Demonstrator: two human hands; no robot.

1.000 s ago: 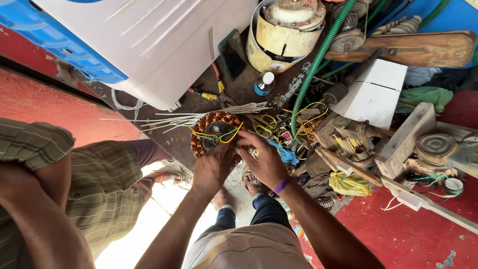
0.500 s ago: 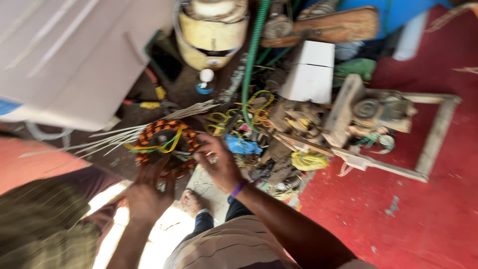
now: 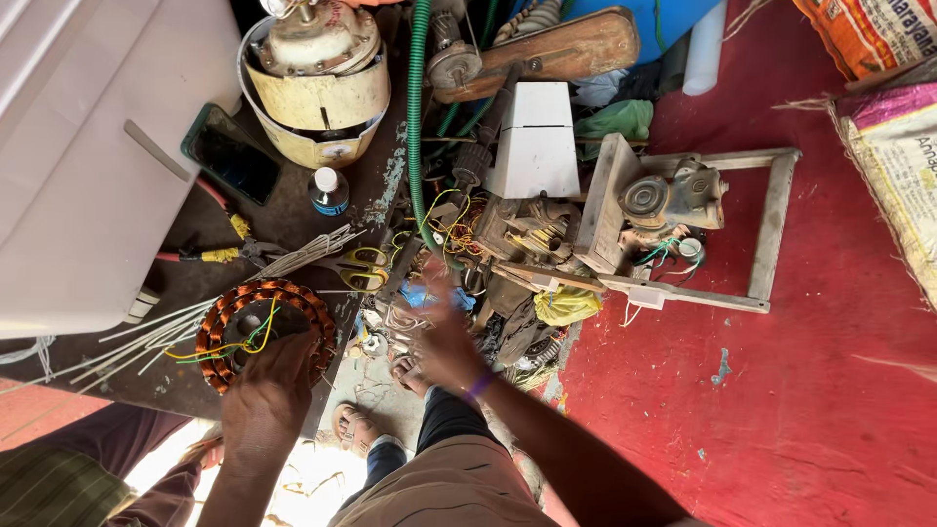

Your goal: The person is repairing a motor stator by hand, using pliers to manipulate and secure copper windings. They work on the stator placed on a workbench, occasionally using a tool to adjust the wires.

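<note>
- Since half a second ago, the right hand (image 3: 441, 337) has left the round copper-wound stator coil (image 3: 262, 329) and blurs toward the tangle of coloured wires (image 3: 444, 220); fingers spread, empty.
- Left hand (image 3: 268, 390) presses the coil's near rim, steadying it flat on the dark bench (image 3: 293, 210).
- Yellow-handled scissors (image 3: 359, 267) lie just beside the coil.

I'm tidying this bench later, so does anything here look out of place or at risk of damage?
Yes. A dark phone lies tilted among tools, right beside the old cream motor. The left hand rests on a copper-wound stator with loose yellow wires, while the right hand is blurred over tangled wires.
</note>
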